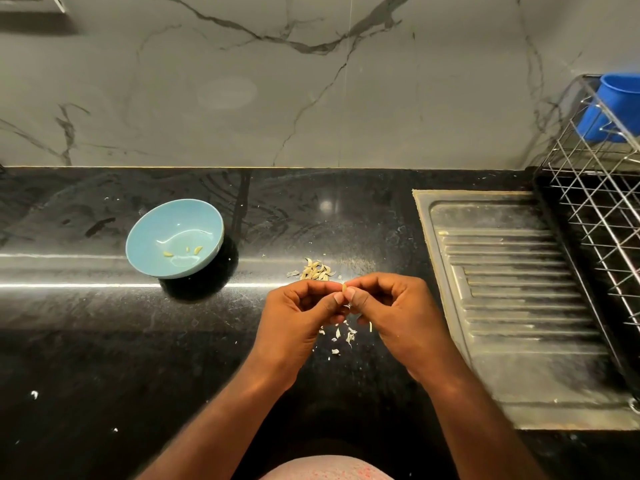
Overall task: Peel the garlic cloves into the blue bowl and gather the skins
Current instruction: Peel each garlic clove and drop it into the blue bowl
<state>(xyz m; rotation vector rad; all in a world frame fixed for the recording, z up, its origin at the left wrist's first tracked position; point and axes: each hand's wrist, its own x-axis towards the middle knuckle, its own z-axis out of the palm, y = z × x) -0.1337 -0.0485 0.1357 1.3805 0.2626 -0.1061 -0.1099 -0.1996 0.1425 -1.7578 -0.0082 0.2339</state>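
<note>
Roughly early-to-middle progress, judged from the count of pieces.

Grip: the left hand [298, 310] and right hand [391, 306] meet thumb to forefinger, fingers curled, both pinching one small garlic clove [345, 288] between the tips. The clove is raised clear of the countertop [104, 341]. How much skin it carries cannot be told, as the fingertips cover most of it.

Done: three peeled cloves [197, 250] lie in the bottom of the blue bowl [162, 216], which stands well to the left of the grip and slightly beyond it. It holds nothing else that can be seen.

Outstanding: a small pile of cloves [317, 271] sits just beyond the grip, on the left-hand side. They look unpeeled, though at this size some could be loose husk. If so, most of the peeling is to come.

Skins: pale skin scraps [350, 336] are scattered directly under the grip and a little nearer the person, apart from one another. Gathering has not begun.

Other containers: a blue cup [616, 105] stands in the wire rack [595, 209] far to the right of the grip; its contents are not visible. A steel drainboard [519, 271] lies between rack and hands.
</note>
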